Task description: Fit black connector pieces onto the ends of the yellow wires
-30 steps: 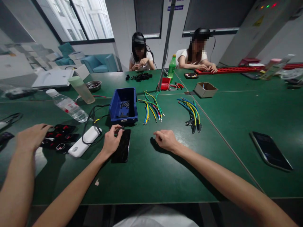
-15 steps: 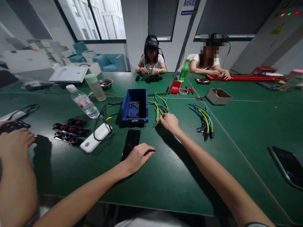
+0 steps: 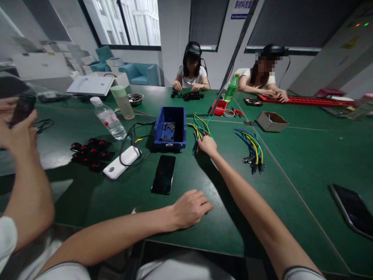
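Observation:
My right hand point(image 3: 208, 146) reaches into a bundle of coloured cables point(image 3: 196, 147) lying beside the blue bin. Its fingers close on some of them, though the fingertips are partly hidden. Nearer to me, my left hand point(image 3: 192, 209) rests on the table with curled fingers; what they may hold is hidden beneath them. A second bundle of yellow, blue and green cables point(image 3: 251, 144) with dark ends lies to the right. Small dark pieces lie inside the blue bin point(image 3: 169, 146). Below it, a black phone point(image 3: 163, 175) lies flat, a little beyond my left hand.
On the left are a white power bank point(image 3: 122, 163) with a black cord, several black-and-red packets point(image 3: 91, 154) and a water bottle point(image 3: 109, 119). A neighbour's hands point(image 3: 21, 124) hold a dark phone. An open cardboard box point(image 3: 271, 122) stands right; two people work across the table.
My left hand has moved right and toward me, away from the black phone. My right hand stays at the cables. The neighbour's hands at the left have risen with a dark phone.

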The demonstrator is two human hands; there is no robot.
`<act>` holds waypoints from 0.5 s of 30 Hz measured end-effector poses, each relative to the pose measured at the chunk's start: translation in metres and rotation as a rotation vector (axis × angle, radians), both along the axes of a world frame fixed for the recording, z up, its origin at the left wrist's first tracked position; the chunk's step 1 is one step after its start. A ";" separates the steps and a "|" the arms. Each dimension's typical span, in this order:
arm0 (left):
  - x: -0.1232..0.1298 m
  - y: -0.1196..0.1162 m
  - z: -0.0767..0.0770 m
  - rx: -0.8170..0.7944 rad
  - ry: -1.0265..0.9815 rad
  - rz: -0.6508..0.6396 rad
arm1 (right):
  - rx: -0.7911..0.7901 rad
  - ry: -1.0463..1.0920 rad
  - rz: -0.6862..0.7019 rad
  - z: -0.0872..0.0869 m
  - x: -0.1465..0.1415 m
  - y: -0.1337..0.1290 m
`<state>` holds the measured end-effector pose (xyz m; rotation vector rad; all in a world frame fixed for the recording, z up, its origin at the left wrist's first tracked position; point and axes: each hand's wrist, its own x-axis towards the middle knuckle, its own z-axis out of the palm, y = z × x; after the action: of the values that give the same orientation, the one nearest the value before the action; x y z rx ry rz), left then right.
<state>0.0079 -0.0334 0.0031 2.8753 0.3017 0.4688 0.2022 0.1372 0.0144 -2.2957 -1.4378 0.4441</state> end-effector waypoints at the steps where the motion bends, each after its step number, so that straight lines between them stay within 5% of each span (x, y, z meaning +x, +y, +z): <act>1: 0.000 0.000 0.000 -0.017 -0.017 0.008 | 0.007 0.046 0.004 0.000 0.003 -0.002; 10: 0.001 0.010 0.000 -0.433 -0.300 0.269 | 0.075 0.649 0.073 0.001 0.031 -0.048; 15: 0.009 0.012 0.007 -0.697 -0.311 0.366 | 0.221 0.779 -0.009 -0.001 0.039 -0.079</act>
<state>0.0165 -0.0215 0.0098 2.0408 0.7652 0.6947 0.2414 0.0586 0.0131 -1.6571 -1.0093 0.9836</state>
